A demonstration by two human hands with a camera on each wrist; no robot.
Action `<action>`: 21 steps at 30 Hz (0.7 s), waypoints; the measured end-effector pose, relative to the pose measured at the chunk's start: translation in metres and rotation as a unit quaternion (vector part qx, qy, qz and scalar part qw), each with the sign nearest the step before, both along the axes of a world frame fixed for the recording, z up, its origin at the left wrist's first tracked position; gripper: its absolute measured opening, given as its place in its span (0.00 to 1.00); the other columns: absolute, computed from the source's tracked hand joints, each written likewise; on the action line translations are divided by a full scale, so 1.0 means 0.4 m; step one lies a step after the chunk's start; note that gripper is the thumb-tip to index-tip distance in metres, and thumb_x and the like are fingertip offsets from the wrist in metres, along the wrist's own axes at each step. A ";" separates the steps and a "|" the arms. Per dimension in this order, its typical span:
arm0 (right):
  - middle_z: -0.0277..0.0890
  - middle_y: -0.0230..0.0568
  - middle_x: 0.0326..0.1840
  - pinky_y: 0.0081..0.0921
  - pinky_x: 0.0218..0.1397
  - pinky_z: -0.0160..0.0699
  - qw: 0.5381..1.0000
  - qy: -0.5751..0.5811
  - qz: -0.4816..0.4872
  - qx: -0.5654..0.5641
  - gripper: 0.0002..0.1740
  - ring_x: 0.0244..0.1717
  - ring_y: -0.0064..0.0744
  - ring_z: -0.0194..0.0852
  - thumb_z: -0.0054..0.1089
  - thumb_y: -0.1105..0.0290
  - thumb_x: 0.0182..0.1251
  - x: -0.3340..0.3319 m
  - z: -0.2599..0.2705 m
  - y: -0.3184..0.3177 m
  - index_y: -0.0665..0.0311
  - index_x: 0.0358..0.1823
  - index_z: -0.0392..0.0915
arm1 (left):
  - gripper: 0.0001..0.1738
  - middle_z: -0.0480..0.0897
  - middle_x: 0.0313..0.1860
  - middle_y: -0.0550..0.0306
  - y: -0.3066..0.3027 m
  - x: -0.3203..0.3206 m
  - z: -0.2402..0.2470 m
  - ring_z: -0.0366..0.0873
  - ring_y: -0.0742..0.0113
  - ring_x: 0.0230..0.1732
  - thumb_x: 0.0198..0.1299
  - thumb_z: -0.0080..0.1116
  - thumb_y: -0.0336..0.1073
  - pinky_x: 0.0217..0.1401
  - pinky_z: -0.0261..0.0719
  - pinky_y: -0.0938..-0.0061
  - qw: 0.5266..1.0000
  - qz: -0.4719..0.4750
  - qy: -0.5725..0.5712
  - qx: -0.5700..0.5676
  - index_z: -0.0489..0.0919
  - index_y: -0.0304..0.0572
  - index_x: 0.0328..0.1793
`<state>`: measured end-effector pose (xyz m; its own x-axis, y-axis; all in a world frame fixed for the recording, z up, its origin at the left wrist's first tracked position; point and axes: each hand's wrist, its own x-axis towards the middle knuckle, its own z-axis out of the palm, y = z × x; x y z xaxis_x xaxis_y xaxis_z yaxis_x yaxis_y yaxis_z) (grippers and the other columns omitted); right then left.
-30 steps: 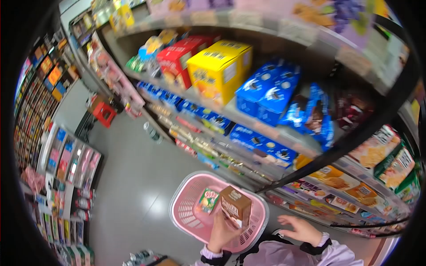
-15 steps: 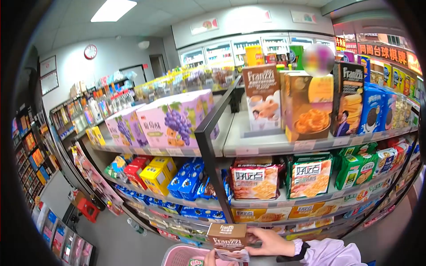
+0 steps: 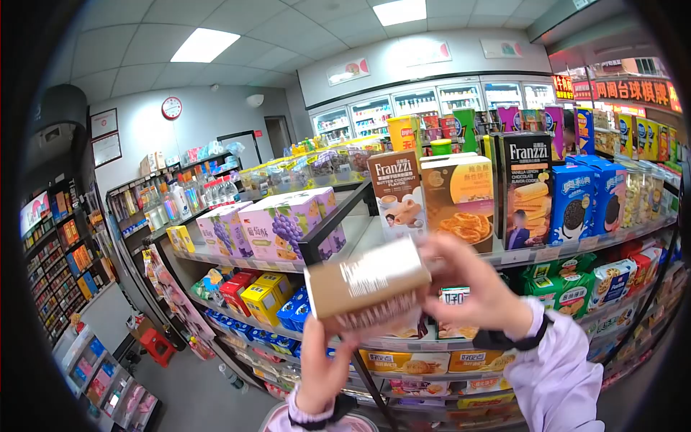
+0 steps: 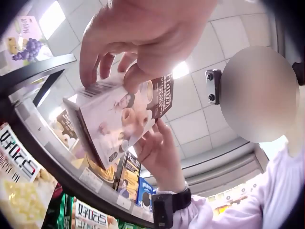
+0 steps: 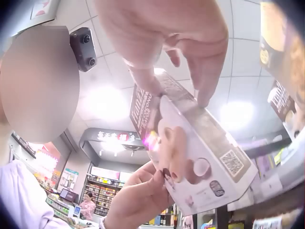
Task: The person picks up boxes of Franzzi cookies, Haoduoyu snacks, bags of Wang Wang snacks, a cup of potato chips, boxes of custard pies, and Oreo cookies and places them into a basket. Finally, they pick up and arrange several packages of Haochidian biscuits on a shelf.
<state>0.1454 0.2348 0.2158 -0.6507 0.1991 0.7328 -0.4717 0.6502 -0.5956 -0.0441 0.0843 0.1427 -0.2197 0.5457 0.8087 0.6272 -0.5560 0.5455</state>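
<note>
A brown and white Franzzi biscuit box (image 3: 367,284) is held up in front of the shelves, tilted, with its brown lettered side turned up in the head view. My left hand (image 3: 324,367) grips its left end from below. At the opposite end, my right hand (image 3: 471,288) pinches the box between thumb and fingers. The left wrist view shows the printed front of the box (image 4: 121,119), with rolled biscuits pictured on it. Behind it, on the top shelf, stands a similar brown Franzzi box (image 3: 396,194), beside an orange biscuit box (image 3: 457,201) and a black Franzzi box (image 3: 529,194).
Purple grape-printed boxes (image 3: 281,229) stand left of a black shelf post (image 3: 311,252). Blue Oreo boxes (image 3: 572,205) are at the right. Lower shelves carry packaged biscuits. The rim of a pink basket (image 3: 277,416) shows at the bottom, and a red stool (image 3: 156,347) stands on the floor.
The biscuit box has come up out of the pink basket to shelf height. My right hand, empty at first, has taken hold of it alongside the left. The head view has tilted up.
</note>
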 end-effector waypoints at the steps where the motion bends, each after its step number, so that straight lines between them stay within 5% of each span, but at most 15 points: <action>1: 0.66 0.38 0.56 0.27 0.47 0.76 0.999 0.033 0.004 -0.021 0.38 0.50 0.25 0.71 0.59 0.76 0.54 0.001 0.049 -0.006 0.61 0.67 0.54 | 0.31 0.67 0.57 0.48 0.035 -0.002 0.034 0.67 0.59 0.61 0.54 0.47 0.17 0.60 0.68 0.68 0.999 -0.010 -0.005 0.039 0.57 0.30 0.66; 3: 0.61 0.39 0.60 0.21 0.50 0.74 0.996 0.076 -0.034 0.022 0.37 0.54 0.27 0.70 0.56 0.84 0.53 -0.007 0.123 0.010 0.58 0.66 0.56 | 0.31 0.67 0.57 0.49 0.101 -0.018 0.092 0.68 0.60 0.59 0.54 0.46 0.16 0.60 0.68 0.68 0.997 0.004 -0.017 0.074 0.57 0.34 0.67; 6: 0.64 0.43 0.58 0.25 0.52 0.72 0.931 0.159 -0.193 0.266 0.34 0.54 0.35 0.70 0.56 0.84 0.53 -0.035 0.212 0.059 0.60 0.64 0.59 | 0.32 0.68 0.57 0.51 0.183 -0.020 0.177 0.69 0.61 0.57 0.55 0.49 0.17 0.58 0.70 0.69 0.995 0.026 -0.024 0.094 0.58 0.39 0.68; 10: 0.68 0.51 0.54 0.36 0.58 0.66 0.873 0.128 -0.319 0.347 0.29 0.55 0.49 0.67 0.57 0.79 0.51 -0.070 0.260 0.116 0.65 0.59 0.64 | 0.32 0.70 0.55 0.51 0.279 -0.071 0.196 0.72 0.63 0.53 0.54 0.50 0.18 0.54 0.72 0.72 0.997 0.001 -0.029 0.065 0.59 0.39 0.67; 16: 0.71 0.50 0.52 0.38 0.58 0.65 0.775 0.024 -0.465 0.428 0.22 0.56 0.47 0.67 0.59 0.67 0.54 -0.117 0.259 0.156 0.72 0.49 0.71 | 0.27 0.72 0.54 0.55 0.368 -0.129 0.157 0.72 0.68 0.53 0.60 0.49 0.24 0.51 0.74 0.76 0.991 -0.074 -0.104 -0.045 0.60 0.40 0.66; 19: 0.73 0.45 0.39 0.36 0.50 0.68 0.718 0.090 -0.503 0.473 0.11 0.45 0.41 0.72 0.56 0.67 0.52 -0.144 0.245 0.191 0.67 0.33 0.75 | 0.30 0.73 0.54 0.48 0.397 -0.150 0.162 0.72 0.63 0.54 0.58 0.52 0.23 0.53 0.72 0.72 0.982 -0.125 -0.123 -0.068 0.59 0.38 0.68; 21: 0.73 0.44 0.39 0.36 0.51 0.68 0.705 0.074 -0.520 0.476 0.09 0.46 0.40 0.72 0.56 0.69 0.51 -0.149 0.248 0.198 0.66 0.33 0.76 | 0.30 0.73 0.54 0.48 0.407 -0.155 0.171 0.72 0.63 0.54 0.58 0.51 0.23 0.54 0.72 0.72 0.983 -0.116 -0.109 -0.086 0.59 0.39 0.68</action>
<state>0.0858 0.3141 0.3149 -0.4180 -0.1158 0.9011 0.5450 0.7616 0.3507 -0.1063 0.2471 0.2110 -0.2311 0.7265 0.6471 0.3516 -0.5578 0.7518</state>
